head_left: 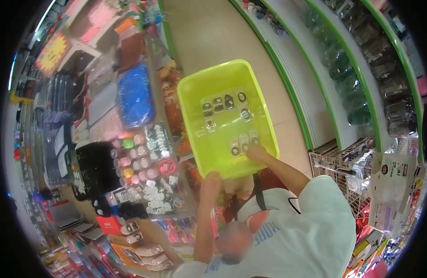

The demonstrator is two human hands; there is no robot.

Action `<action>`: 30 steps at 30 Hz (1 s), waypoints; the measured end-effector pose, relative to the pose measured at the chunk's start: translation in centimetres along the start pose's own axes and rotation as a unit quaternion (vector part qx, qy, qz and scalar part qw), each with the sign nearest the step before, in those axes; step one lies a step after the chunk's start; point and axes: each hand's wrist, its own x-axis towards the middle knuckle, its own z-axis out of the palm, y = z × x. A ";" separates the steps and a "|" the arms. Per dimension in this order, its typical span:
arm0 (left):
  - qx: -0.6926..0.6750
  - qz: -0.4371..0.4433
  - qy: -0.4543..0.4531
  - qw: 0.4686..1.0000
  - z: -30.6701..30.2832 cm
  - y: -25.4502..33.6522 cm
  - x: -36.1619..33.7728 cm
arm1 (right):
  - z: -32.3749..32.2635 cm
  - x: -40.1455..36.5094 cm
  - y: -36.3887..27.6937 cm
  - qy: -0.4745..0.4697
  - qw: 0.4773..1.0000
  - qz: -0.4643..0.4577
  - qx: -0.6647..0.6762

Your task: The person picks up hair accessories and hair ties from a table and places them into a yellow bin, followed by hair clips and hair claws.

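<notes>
A yellow-green plastic tub [195, 116] is held out in front of me. My left hand [211, 180] is closed on its near left rim. Inside, several small clear packets [217, 104] lie in a loose row towards the far end, some with dark ring-shaped or dark small contents. Another short row of packets [243, 142] lies nearer me. Over the right end of that row, my right hand [256, 152] has its fingers together on a small clear packet [254, 137]. The fingertips are blurred, and what the packets contain is too small to name.
On the left, a crowded display holds a blue plastic-wrapped pack [136, 95] and several small pink jars [139, 160]. Green-edged shelves [287, 69] run along the right, with wire baskets [336, 169] below them. A tiled aisle floor [204, 34] stretches ahead.
</notes>
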 end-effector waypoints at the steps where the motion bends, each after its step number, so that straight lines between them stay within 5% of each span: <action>1: 0.023 -0.022 -0.013 0.999 1.1 1.6 3.0 | 0.5 1.6 0.9 -0.015 0.998 0.053 0.024; 4: 0.037 -0.111 -0.075 0.990 5.7 1.4 12.2 | 3.8 7.3 5.2 -0.030 0.983 0.165 0.073; 7: 0.227 -0.182 -0.155 0.944 11.9 -5.6 18.3 | 9.5 10.8 8.8 -0.008 0.968 0.225 0.112; 10: 0.280 -0.222 -0.124 0.926 18.3 -12.7 20.5 | 9.9 13.3 7.6 0.016 0.939 0.318 0.127; 12: 0.249 -0.274 -0.128 0.920 19.7 -12.1 21.4 | 10.6 14.4 7.1 0.017 0.928 0.345 0.139; 18: 0.257 -0.260 -0.086 0.927 22.8 -15.2 19.2 | 14.3 16.0 9.8 -0.034 0.948 0.306 0.086; 25: 0.296 -0.325 -0.099 0.892 20.0 -15.0 19.7 | 11.3 16.4 7.9 -0.002 0.922 0.341 0.182; 30: 0.335 -0.270 -0.045 0.901 19.4 -14.7 20.5 | 7.1 14.7 4.6 -0.029 0.929 0.316 0.189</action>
